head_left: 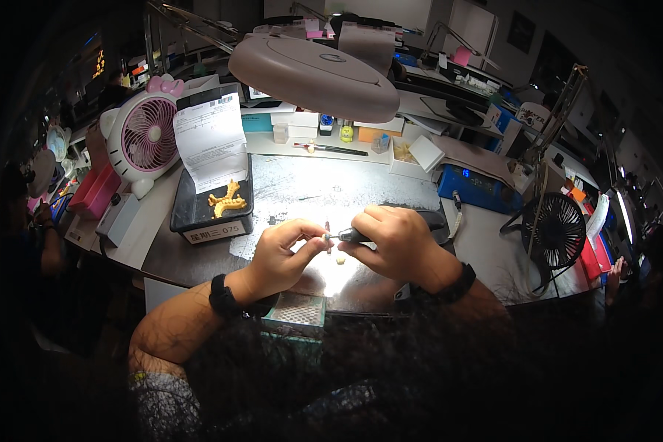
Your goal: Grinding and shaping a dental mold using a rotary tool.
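- Pale, tooth-coloured and very small, the workpiece (324, 237) sat pinched between the thumb and fingertips of the left hand (283, 254), too washed out by the lamp light to tell its exact shape.
- Closed around a dark rotary handpiece (352, 236) was the right hand (394, 239), held like a pen, its tip pointing left and meeting the piece right between the two hands.
- Work looked to be mid-way, by my judgement: the tool was at the piece, so shaping or trimming was in hand rather than finished.
- One more small pale bit (340, 259) lay on the desk (199, 258) just below the hands, apart from both; whether it was done or waiting could not be told.
- Yellow dental models (226, 200) rested untouched on a black tray (191, 214) to the left, well apart from the hands, with a paper slip (211, 140) standing behind them.
- Overhead, a round lamp (313, 74) lit the spot, and a pink fan (146, 135) stood at far left.
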